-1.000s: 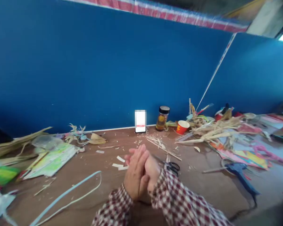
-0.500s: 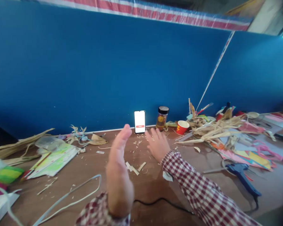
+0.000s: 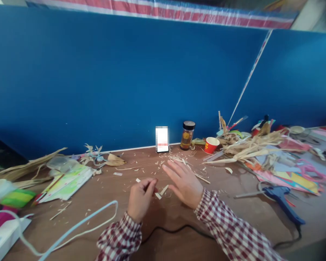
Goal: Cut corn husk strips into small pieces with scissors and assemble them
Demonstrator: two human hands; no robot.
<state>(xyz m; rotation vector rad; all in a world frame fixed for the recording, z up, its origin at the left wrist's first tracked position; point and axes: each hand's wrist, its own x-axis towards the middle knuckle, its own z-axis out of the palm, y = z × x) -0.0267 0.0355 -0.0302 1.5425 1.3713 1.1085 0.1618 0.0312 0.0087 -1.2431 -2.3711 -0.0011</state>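
My left hand (image 3: 140,198) is low over the brown table, its fingers curled and the thumb pressed against the forefinger. Anything pinched there is too small or hidden to make out. Just right of its fingertips lie pale flat scraps (image 3: 164,190). My right hand (image 3: 185,184) is open, fingers stretched out, palm down at the table surface. Beyond its fingers is a loose heap of thin pale shavings (image 3: 179,159), with a few thin sticks (image 3: 202,178) alongside. Smaller crumbs are scattered around both hands.
A lit phone (image 3: 162,139) leans on the blue partition (image 3: 125,72), near a dark-lidded jar (image 3: 187,136) and red paper cup (image 3: 212,145). Dried husks (image 3: 250,148) and a blue glue gun (image 3: 284,203) lie right. Left are painted paper (image 3: 67,183), a power strip (image 3: 9,235) and cables.
My left hand has come down from a raised, upright pose, and its fingers have curled. My right hand has drawn slightly nearer to me, with the heap of shavings now showing beyond it.
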